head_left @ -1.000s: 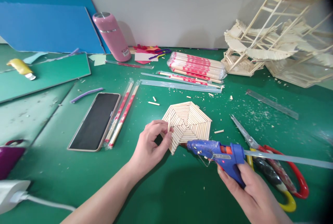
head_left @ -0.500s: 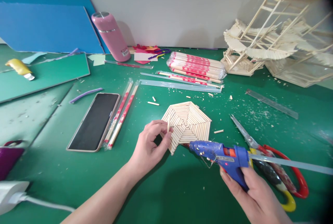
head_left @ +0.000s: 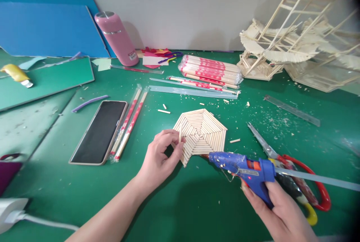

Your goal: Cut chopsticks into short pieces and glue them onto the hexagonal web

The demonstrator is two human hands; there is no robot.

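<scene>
1. Left hand (head_left: 160,156) pinching a short stick (head_left: 180,136) upright between thumb and fingertips, at the near-left edge of the hexagon panel (head_left: 201,133).
2. Right hand (head_left: 277,212) clenched round the grip of the blue glue gun (head_left: 244,167); nozzle pointing left, just off the panel's near edge, apparently not touching it.
3. Panel lying flat on the green mat (head_left: 182,204), about mid-table, built of sticks in concentric rows; near-left corner looking unfinished.
4. Scissors (head_left: 292,174) lying right under and behind the gun, red and yellow loops toward the near-right edge; glue stick (head_left: 320,180) jutting out the back of the gun over them.
5. Phone (head_left: 99,131) face-up left of the panel, with two wrapped chopstick pairs (head_left: 129,124) between; full pack (head_left: 210,70) and loose wrapped pairs farther back, pink bottle (head_left: 116,38) toward the far-left corner, stick model (head_left: 295,43) at the far right, ruler (head_left: 291,110) in front of it.
6. Likely risks, judged from the layout:
   - Fingertips so close to the nozzle: burn if hot glue strings or drips onto them.
   - Idle gun held above the mat: drip on the mat or on the panel face, leaving a blob.
   - Stick held by a light pinch: tilt or slip before the glue sets, leaving a crooked row.
   - Rear glue stick or the wrist catching the scissors, jerking the aim.
</scene>
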